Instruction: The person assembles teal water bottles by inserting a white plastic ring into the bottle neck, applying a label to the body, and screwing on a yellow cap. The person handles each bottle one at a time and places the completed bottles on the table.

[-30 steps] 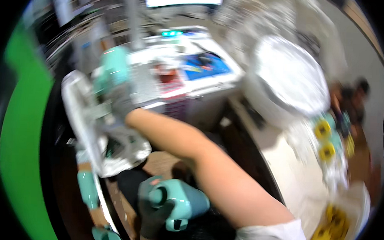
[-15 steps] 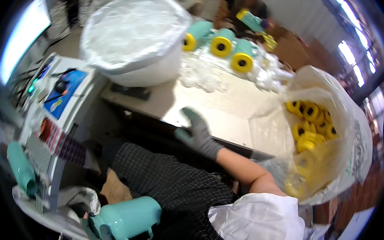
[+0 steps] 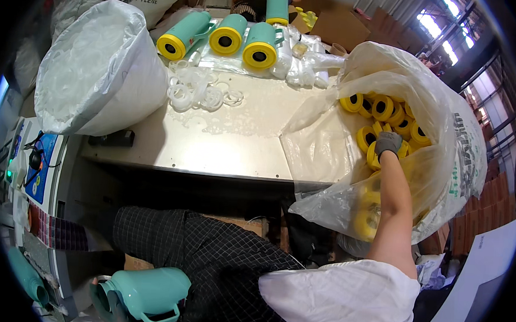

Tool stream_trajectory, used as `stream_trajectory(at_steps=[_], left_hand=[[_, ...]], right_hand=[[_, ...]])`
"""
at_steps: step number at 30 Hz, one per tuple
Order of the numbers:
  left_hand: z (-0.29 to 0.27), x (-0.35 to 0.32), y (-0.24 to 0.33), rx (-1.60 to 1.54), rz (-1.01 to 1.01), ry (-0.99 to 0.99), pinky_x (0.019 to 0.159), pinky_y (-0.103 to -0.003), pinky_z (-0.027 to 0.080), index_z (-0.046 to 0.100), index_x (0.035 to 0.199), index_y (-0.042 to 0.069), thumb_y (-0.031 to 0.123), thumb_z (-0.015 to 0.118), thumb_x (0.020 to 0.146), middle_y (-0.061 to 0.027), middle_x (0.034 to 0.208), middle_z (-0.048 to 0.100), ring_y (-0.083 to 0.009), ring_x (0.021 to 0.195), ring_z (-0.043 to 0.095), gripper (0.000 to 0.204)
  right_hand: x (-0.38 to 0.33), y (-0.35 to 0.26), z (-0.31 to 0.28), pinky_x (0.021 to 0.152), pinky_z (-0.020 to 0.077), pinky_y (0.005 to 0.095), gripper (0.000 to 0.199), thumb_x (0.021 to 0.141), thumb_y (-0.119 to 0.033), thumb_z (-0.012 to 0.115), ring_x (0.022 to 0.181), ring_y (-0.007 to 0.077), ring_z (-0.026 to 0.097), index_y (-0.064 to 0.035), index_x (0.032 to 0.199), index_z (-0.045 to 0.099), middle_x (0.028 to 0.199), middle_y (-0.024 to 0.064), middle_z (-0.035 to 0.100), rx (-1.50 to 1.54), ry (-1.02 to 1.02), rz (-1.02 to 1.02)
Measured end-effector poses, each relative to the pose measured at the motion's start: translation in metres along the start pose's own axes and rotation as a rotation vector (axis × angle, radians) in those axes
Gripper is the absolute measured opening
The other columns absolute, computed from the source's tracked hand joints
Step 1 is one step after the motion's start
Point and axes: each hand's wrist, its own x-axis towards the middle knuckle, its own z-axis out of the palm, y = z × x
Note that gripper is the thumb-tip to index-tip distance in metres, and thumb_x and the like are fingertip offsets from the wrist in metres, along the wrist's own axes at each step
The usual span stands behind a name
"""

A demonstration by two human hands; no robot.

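Down at the lower left, my gloved left hand (image 3: 107, 302) is closed round the narrower end of a teal thermos jug casing (image 3: 151, 291), which lies sideways by my lap with its handle downward. My right arm reaches into a big plastic-lined sack (image 3: 445, 88) on the right. In there my grey-gloved right hand (image 3: 388, 142) is curled over a yellow base ring (image 3: 373, 157) on the pile of yellow base rings (image 3: 383, 108); its fingertips are partly hidden. Several teal jugs with yellow bases (image 3: 226, 36) lie or stand across the back of the table.
A white sack of translucent rings (image 3: 101, 68) stands at the table's left, with loose clear rings (image 3: 200, 92) beside it. Another teal casing (image 3: 28, 277) lies at far left, below a side machine (image 3: 41, 174). A person's hands (image 3: 256, 0) show behind the table (image 3: 224, 142).
My right hand has gone from open above the table's front edge to the right, into the sack onto the yellow base rings. My left hand still holds the jug casing. The view has shifted.
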Motion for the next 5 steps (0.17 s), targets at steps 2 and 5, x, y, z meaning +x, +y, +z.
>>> stream_trajectory(at_steps=[2,5], left_hand=[[-0.009,-0.003,-0.013,0.071,0.074,-0.052,0.121,-0.043,0.032,0.038,0.156,-0.002,0.033,0.062,0.098,-0.0169,0.154,0.046,-0.0283,0.141,0.045,0.071],[-0.009,-0.012,0.014,0.130,0.010,-0.085,0.122,-0.045,0.030,0.038,0.156,-0.001,0.036,0.058,0.101,-0.0170,0.156,0.045,-0.0289,0.143,0.043,0.069]], right_hand=[[-0.011,-0.031,-0.020,0.099,0.0509,0.0422,0.029,0.091,-0.035,0.072,0.122,0.0263,0.064,-0.0176,0.114,0.079,0.128,0.0078,0.071,0.028,0.128,-0.019],[-0.042,-0.061,-0.055,0.103,0.0457,0.0460,0.031,0.102,-0.025,0.058,0.138,0.0278,0.053,-0.0193,0.127,0.075,0.148,0.0092,0.060,0.059,0.096,-0.082]])
